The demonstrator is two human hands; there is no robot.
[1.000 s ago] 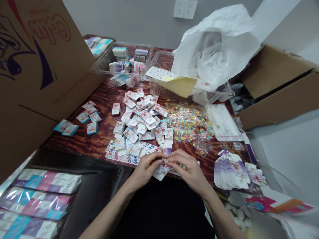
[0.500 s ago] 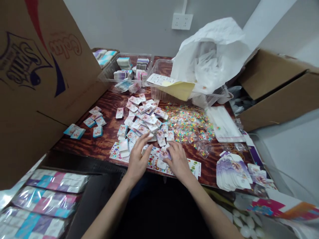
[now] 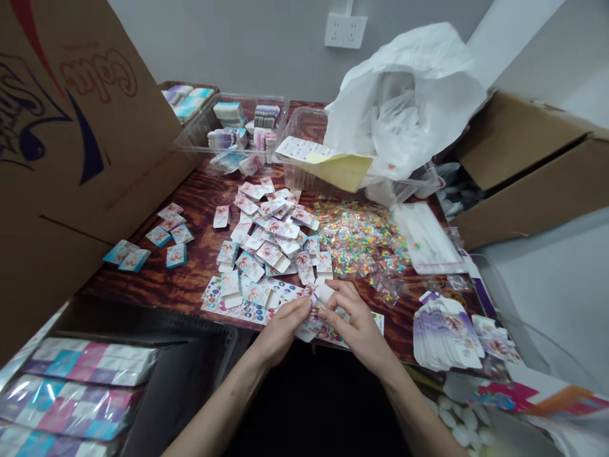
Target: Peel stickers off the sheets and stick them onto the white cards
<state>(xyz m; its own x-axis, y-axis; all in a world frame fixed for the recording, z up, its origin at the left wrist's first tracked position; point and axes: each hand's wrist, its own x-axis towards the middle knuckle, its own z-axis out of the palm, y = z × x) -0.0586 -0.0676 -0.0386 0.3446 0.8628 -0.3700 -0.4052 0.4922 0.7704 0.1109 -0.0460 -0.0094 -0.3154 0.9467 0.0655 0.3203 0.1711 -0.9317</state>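
My left hand and my right hand meet at the table's front edge, fingers closed on a small white-and-purple printed card box. The thumb and fingers of both hands pinch it, and they partly cover it. Below it lie sheets printed with colourful dots. Just beyond my hands is a loose heap of similar small card boxes, printed with pictures of hands. To the heap's right lie many small clear bags of bright coloured bits.
A tall cardboard carton stands left. At the back are a clear plastic tray of stacked cards and a white bag. Fanned purple cards lie right. Wrapped bundles sit in a dark crate at lower left.
My hands have come together from being apart, and the left has moved right and nearer me. Both now hold the card box. A blue-edged box lies on the sheets where my left hand was.
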